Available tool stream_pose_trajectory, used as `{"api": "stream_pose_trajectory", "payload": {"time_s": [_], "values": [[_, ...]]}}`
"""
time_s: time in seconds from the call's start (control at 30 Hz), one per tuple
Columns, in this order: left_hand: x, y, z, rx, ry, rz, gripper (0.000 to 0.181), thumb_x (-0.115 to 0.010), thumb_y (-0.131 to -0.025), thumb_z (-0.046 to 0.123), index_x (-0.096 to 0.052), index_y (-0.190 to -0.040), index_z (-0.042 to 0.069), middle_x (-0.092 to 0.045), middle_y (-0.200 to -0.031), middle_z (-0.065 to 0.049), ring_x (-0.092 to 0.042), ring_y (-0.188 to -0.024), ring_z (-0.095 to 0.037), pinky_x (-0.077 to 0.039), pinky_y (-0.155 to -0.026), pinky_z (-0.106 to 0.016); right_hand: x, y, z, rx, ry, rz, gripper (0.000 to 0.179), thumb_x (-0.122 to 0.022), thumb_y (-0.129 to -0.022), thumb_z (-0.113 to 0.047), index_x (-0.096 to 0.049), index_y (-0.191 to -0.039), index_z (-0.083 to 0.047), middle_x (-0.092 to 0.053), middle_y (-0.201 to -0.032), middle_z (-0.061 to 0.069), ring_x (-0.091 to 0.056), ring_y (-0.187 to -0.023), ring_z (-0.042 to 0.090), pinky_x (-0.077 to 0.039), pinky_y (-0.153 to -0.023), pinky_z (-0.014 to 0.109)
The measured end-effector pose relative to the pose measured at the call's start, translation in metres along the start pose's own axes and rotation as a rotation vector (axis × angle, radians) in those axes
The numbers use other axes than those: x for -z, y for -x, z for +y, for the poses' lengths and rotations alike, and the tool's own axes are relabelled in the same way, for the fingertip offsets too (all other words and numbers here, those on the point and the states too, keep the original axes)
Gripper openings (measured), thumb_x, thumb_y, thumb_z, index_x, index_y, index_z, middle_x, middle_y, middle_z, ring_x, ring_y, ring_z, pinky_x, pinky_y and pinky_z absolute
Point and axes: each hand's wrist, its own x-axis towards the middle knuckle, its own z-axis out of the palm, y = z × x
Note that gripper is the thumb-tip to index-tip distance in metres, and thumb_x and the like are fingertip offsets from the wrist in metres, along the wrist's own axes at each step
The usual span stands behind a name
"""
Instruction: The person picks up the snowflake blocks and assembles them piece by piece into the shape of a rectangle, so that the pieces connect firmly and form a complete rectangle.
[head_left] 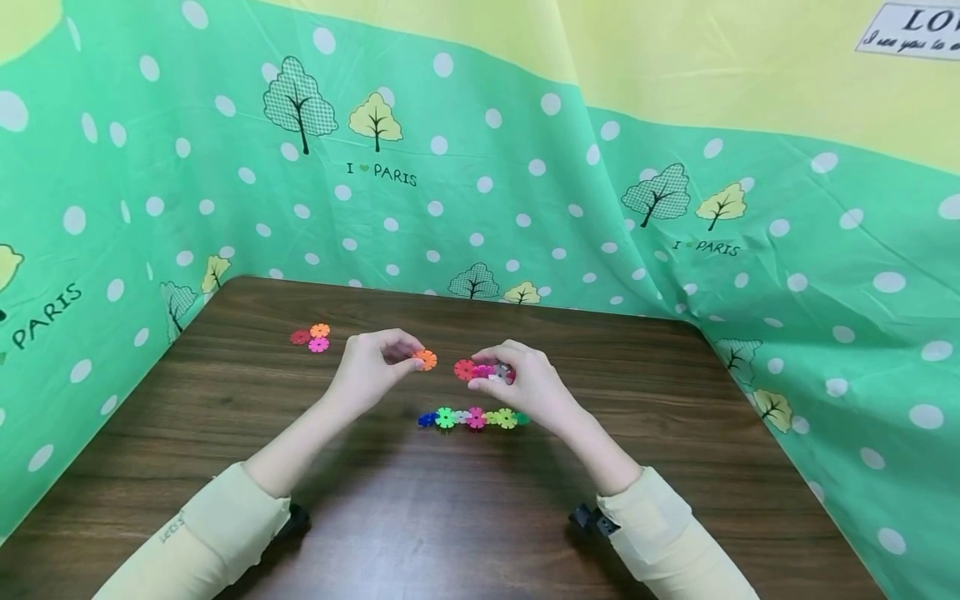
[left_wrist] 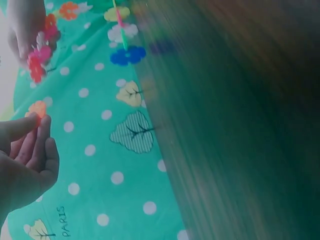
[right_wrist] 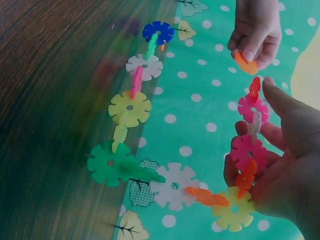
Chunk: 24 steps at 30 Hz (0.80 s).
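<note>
My left hand (head_left: 367, 368) pinches an orange flower-shaped plastic disc (head_left: 427, 360) between thumb and fingers. The right hand (head_left: 531, 385) grips one end part of a chain of interlocking notched discs (right_wrist: 130, 107), its fingers passing behind them and the thumb near the red disc (head_left: 464, 369) at the tip. In the head view a small gap separates that red disc from the orange one. From the right hand the chain bends round through white, green, yellow and pink discs to a blue disc (right_wrist: 158, 32) at its other end.
Three loose discs, a red one (head_left: 300, 337), an orange one (head_left: 320, 331) and a pink one (head_left: 318, 344), lie close together at the back left of the dark wooden table (head_left: 360, 517). A green dotted cloth (head_left: 420, 225) hangs behind and beside the table.
</note>
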Motion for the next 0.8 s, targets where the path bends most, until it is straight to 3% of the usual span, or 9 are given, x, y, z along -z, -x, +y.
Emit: {"api": "stream_pose_trajectory", "payload": {"time_s": [0.23,0.8], "values": [[-0.008,0.004,0.003,-0.038,0.022,-0.006,0.012,-0.078,-0.076,0.008,-0.071,-0.085,0.013,-0.072,-0.080,0.001,-0.066,-0.070,-0.008,-0.056,-0.067,-0.025,-0.007,-0.002,-0.002,0.022,0.026,0.022,0.036,-0.077,-0.077,-0.040,-0.071,-0.106,-0.019,-0.062,-0.088,-0.008,-0.048,-0.070,0.008,-0.042,-0.055,0.023],[-0.019,0.006,0.013,-0.106,0.053,-0.012,0.012,-0.079,-0.075,0.007,-0.072,-0.084,0.010,-0.072,-0.081,-0.001,-0.067,-0.070,-0.007,-0.057,-0.067,-0.027,-0.010,-0.003,-0.003,0.083,0.032,0.023,0.030,-0.077,-0.078,-0.036,-0.073,-0.100,-0.016,-0.060,-0.083,-0.007,-0.048,-0.066,0.008,-0.040,-0.052,0.022]]}}
